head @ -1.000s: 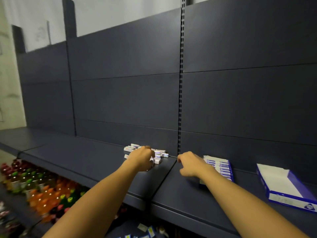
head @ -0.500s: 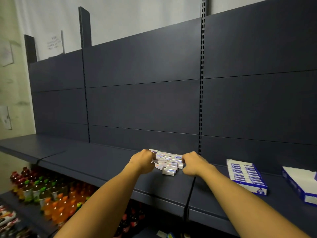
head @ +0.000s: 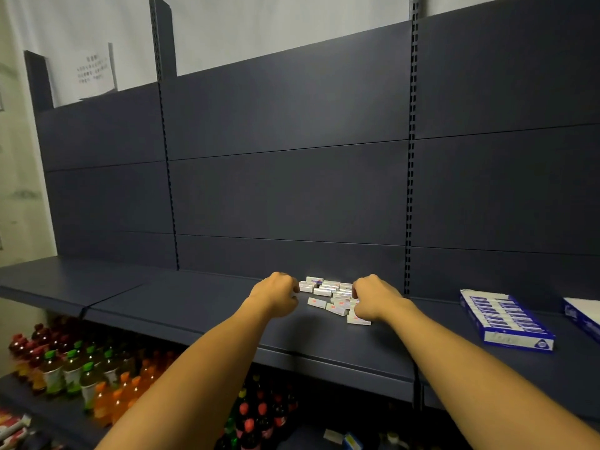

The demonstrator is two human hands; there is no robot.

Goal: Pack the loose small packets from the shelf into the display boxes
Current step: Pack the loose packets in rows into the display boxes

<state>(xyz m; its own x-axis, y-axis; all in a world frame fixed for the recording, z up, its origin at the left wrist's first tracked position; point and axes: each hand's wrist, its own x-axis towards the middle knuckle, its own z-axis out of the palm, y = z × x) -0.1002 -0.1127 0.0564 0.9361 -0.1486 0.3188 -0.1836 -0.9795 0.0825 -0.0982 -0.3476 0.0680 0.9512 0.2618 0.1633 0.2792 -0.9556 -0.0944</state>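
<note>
Curling inward at both ends of the pile, the fingers hide their own tips: the left hand (head: 277, 292) meets the heap of small packets (head: 331, 297) at its left edge, the right hand (head: 373, 298) at its right, and whether either actually pinches a packet I cannot tell. The packets lie loose on the dark shelf (head: 194, 306), near the back panel. Right of them sits a filled display box (head: 505, 321); a second box (head: 582, 315) is cut off by the frame edge. Bottles (head: 74, 375) below are blurry. Since a second ago, the right hand has closed in on the pile from the box side.
</note>
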